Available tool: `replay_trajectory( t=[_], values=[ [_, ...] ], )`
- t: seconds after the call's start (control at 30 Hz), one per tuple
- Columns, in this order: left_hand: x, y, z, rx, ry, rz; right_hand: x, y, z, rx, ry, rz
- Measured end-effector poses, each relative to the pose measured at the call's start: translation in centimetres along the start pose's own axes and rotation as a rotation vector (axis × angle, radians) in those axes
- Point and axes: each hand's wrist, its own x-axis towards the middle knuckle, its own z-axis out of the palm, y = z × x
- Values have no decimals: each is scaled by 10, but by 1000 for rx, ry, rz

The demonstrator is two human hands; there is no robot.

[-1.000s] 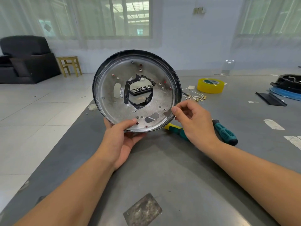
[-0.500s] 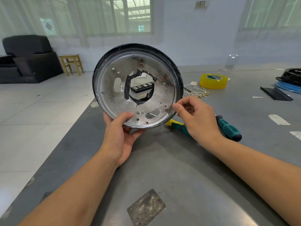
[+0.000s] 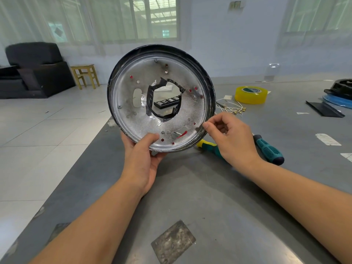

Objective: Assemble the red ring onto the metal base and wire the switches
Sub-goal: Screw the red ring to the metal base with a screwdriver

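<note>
The round metal base [image 3: 192,109] is held upright above the table, its silver inner face toward me. It has a dark rim, several small holes and a central opening edged with black tape. Red shows through some holes and a slot [image 3: 182,134] near the bottom; the red ring itself is hidden behind. My left hand [image 3: 142,159] grips the bottom edge, thumb on the inner face. My right hand [image 3: 231,137] has curled fingers, its thumb tip touching the lower right rim. Thin white wires [image 3: 231,108] with brass terminals lie on the table to the right.
A green and yellow screwdriver [image 3: 266,149] lies behind my right hand. Yellow tape roll [image 3: 250,95], black strip [image 3: 323,109] and blue and black parts [image 3: 339,94] sit at the far right. A black bit case [image 3: 166,101] shows through the opening. The table's left edge [image 3: 91,143] borders tiled floor.
The base has been lifted slightly and tilted a little more toward me. My right hand stays at the lower right rim. A red sliver now shows in the bottom slot.
</note>
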Motion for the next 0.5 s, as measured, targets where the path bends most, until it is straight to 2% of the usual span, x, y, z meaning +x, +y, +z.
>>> replay_trajectory(
  t=[0.5],
  values=[
    [2, -2, -1, 37, 52, -20, -2, 0, 0, 0, -4, -15]
  ],
)
